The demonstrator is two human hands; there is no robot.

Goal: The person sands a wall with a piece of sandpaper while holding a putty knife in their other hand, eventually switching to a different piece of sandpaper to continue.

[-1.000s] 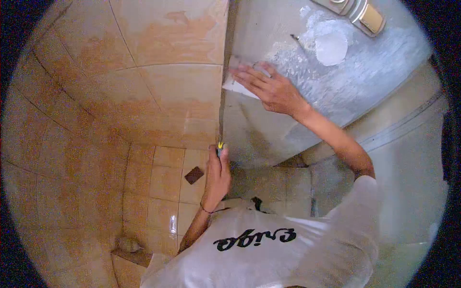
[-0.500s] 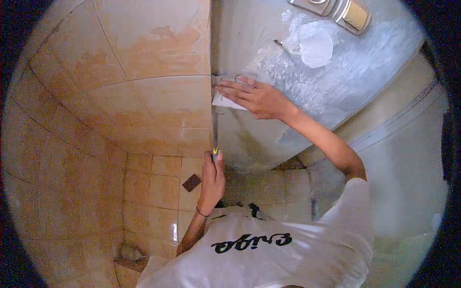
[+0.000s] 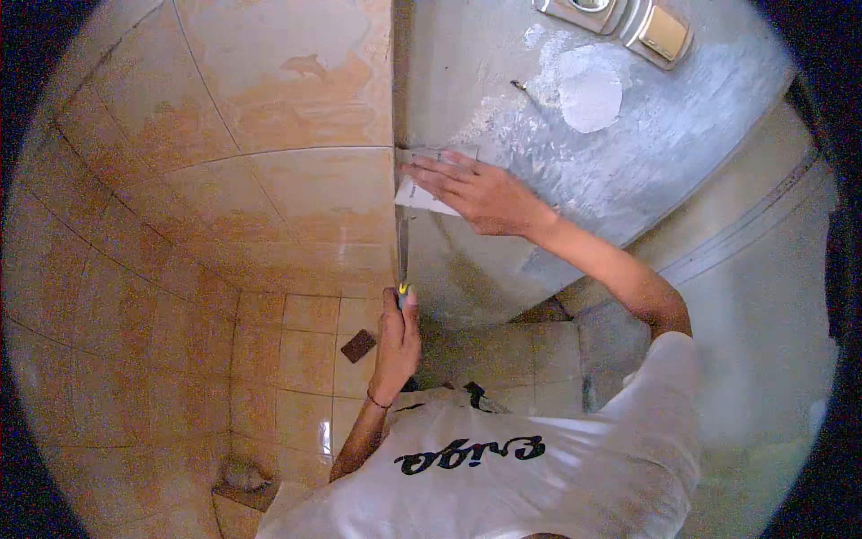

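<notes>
My left hand (image 3: 398,346) is wrapped round the grey and yellow handle of a long thin metal tool (image 3: 403,251), whose blade points up along the edge where the tiled wall meets the grey surface. My right hand (image 3: 485,193) lies flat with its fingers stretched out on a white printed sheet (image 3: 420,197), pressing it against the grey surface (image 3: 462,269) beside that edge. The sheet's lower edge is just above the tool's tip.
A wall switch (image 3: 664,34) and a round-topped fitting (image 3: 588,9) are at the top right, above a white round patch (image 3: 591,90). A dark brown block (image 3: 358,346) lies on the tiles left of my left hand. Orange-stained tiles (image 3: 296,189) cover the left side.
The view has shifted slightly. My right hand and the sheet sit a little lower in the picture, and more of the sheet's print shows. My left hand still holds the tool.
</notes>
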